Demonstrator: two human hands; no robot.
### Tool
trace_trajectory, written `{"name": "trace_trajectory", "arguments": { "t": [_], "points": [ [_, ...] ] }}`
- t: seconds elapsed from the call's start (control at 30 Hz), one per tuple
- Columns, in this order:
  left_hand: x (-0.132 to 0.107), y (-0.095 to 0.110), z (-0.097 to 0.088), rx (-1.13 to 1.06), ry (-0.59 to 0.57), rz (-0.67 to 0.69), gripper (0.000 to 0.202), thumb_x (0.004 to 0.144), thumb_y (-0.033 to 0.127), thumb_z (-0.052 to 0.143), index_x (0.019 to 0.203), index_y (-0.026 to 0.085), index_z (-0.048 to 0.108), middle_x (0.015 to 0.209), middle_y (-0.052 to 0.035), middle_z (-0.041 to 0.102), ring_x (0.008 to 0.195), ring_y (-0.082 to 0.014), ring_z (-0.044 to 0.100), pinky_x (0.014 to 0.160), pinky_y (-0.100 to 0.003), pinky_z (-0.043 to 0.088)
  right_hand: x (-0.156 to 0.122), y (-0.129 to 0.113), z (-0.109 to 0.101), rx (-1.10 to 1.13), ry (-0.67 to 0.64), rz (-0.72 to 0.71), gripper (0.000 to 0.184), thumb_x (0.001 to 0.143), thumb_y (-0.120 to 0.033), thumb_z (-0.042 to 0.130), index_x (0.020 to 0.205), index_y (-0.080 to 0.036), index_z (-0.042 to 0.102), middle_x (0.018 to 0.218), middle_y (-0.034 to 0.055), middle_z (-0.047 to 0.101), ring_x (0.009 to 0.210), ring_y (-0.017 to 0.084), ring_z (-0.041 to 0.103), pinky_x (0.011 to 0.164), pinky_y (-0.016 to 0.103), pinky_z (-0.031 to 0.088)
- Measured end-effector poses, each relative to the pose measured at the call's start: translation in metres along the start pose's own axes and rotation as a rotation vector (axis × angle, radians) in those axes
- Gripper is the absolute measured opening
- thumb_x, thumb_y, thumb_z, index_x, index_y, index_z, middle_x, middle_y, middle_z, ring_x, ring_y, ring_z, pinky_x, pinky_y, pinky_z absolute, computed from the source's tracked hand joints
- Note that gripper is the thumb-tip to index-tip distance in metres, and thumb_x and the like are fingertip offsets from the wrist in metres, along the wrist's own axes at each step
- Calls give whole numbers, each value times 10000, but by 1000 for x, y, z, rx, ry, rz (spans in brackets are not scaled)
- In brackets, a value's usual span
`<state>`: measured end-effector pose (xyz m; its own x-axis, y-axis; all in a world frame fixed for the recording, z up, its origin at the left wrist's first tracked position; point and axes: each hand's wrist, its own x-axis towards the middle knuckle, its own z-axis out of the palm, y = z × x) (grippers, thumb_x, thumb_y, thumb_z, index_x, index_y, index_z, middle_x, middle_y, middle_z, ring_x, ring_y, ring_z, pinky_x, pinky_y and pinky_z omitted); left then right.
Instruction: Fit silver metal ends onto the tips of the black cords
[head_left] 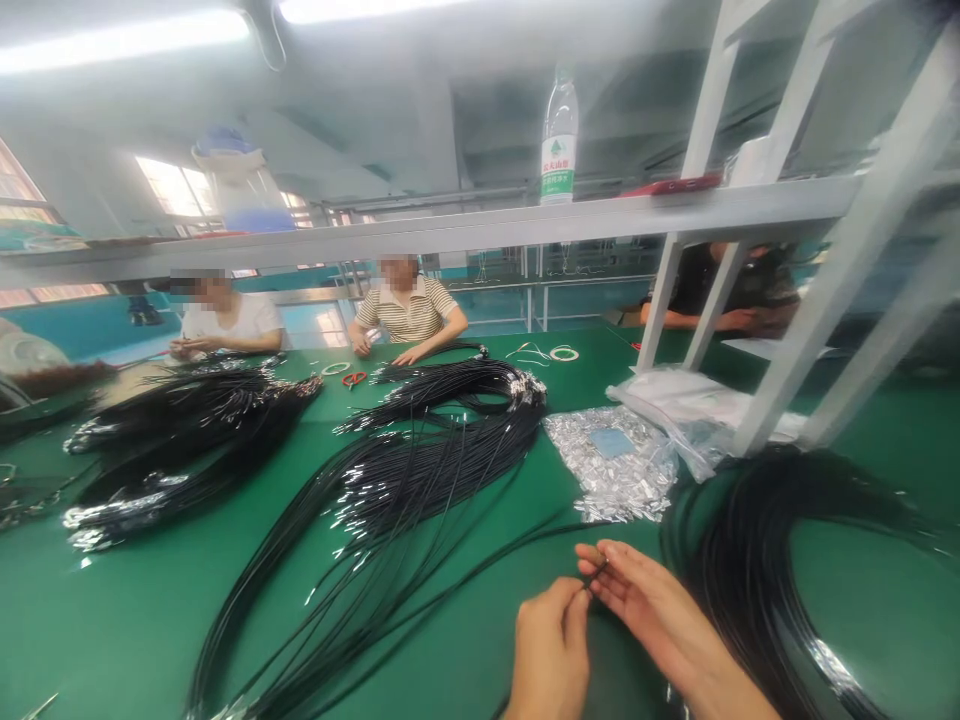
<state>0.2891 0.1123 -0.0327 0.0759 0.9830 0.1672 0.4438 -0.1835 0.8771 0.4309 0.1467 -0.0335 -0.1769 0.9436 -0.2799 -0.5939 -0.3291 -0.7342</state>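
Note:
Low and right of the middle, my left hand (551,640) pinches a thin black cord (595,577) between thumb and fingers. My right hand (637,590) closes its fingertips on the same cord's end, just beyond the left. What sits at that tip is too small to make out. Behind my hands lies a clear bag of small silvery metal pieces (611,460). To the left spreads a large bundle of black cords (450,470) with shiny metal ends. Beside my right forearm curves a coil of black cords (742,580).
Another cord heap (202,440) lies on the green table (150,620) at left. A white shelf frame (420,235) crosses above, bearing a water bottle (559,140); its posts (810,290) stand at right. Several people sit across the table. Plastic bags (690,405) lie by the posts.

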Motion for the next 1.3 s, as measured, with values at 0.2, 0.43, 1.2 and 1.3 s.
{"name": "trace_trajectory", "arguments": {
  "t": [0.2,0.43,1.2,1.3],
  "points": [
    [0,-1,5,-27,-14,-26,285,909,238,425,845,171,695,770,-41,724,683,-164,640,640,-218,437,3,17,7,165,86,-67,378,553,-385,905,795,-197,684,1028,63,713,938,186,640,825,290,500],
    [1,-7,7,-133,35,-56,284,912,248,400,1009,164,653,814,-68,713,751,-186,660,686,-245,462,-5,27,23,-159,-88,-27,385,667,-487,804,830,-169,658,1026,87,696,938,228,633,815,306,496],
    [4,-22,15,32,47,-9,443,949,443,337,833,174,670,530,22,485,496,-131,436,482,-236,274,78,-4,-52,-1978,533,-770,224,889,-53,398,794,-166,566,828,123,561,799,265,568,646,319,410],
    [5,-29,18,59,55,-6,456,950,451,339,844,170,681,561,-4,559,512,-142,491,486,-231,312,77,-2,-48,-2065,479,-806,263,858,21,389,786,-166,560,824,115,559,820,262,561,665,312,421]
  ]
}}
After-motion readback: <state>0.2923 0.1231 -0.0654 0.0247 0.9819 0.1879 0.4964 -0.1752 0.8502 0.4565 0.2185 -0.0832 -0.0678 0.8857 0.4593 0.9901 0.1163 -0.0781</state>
